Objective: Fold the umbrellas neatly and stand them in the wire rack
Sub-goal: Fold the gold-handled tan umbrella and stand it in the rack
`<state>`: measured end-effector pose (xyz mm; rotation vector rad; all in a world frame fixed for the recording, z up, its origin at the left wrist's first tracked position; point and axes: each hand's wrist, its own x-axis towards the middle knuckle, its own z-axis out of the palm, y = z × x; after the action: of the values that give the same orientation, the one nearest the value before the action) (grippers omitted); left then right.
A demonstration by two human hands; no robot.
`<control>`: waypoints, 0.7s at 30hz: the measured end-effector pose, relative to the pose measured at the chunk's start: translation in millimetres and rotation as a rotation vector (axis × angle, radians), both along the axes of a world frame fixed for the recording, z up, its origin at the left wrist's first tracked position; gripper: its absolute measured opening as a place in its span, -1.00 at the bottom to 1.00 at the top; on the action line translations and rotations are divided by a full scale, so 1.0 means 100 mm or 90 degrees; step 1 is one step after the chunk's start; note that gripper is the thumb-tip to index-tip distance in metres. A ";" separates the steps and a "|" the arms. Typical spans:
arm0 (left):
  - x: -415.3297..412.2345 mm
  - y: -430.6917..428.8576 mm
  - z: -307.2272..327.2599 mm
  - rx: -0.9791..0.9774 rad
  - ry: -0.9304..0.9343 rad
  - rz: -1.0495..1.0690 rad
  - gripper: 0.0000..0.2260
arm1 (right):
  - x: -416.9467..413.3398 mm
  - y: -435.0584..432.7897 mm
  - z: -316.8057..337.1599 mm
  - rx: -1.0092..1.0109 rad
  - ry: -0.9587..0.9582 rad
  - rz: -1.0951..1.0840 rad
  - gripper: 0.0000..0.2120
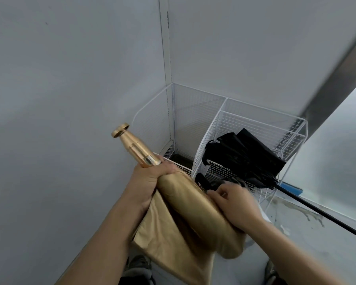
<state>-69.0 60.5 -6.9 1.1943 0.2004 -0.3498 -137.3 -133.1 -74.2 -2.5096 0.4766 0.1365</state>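
Note:
A gold umbrella (185, 204) lies slanted across the lower middle, its gold handle (134, 147) pointing up and left. My left hand (150, 179) grips it just below the handle. My right hand (234, 204) is curled round the rolled gold canopy lower down; loose gold fabric (169, 239) hangs beneath. A black umbrella (247, 159) lies tilted over the white wire rack (261, 124), its thin black shaft (321, 212) reaching out to the lower right.
The rack stands in a corner between two grey walls (70, 79), with a second wire section (152, 112) to its left. A blue object (292, 187) lies on the stained floor (308, 223) right of the rack. My shoes (138, 268) show at the bottom.

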 end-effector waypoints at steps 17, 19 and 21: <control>0.21 0.16 -0.09 0.100 0.162 0.344 -0.82 | -0.30 0.49 0.03 0.129 -0.432 0.253 -0.88; 0.20 0.13 -0.09 0.105 0.145 0.334 -0.80 | -0.26 0.45 0.05 0.149 -0.434 0.189 -0.91; 0.19 0.12 -0.09 0.107 0.123 0.302 -0.79 | -0.23 0.40 0.09 0.188 -0.419 0.122 -0.84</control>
<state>-49.8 72.6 -16.3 1.2355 0.6775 -0.0302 -159.9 -93.5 -65.4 -2.1373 -0.0544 -0.4984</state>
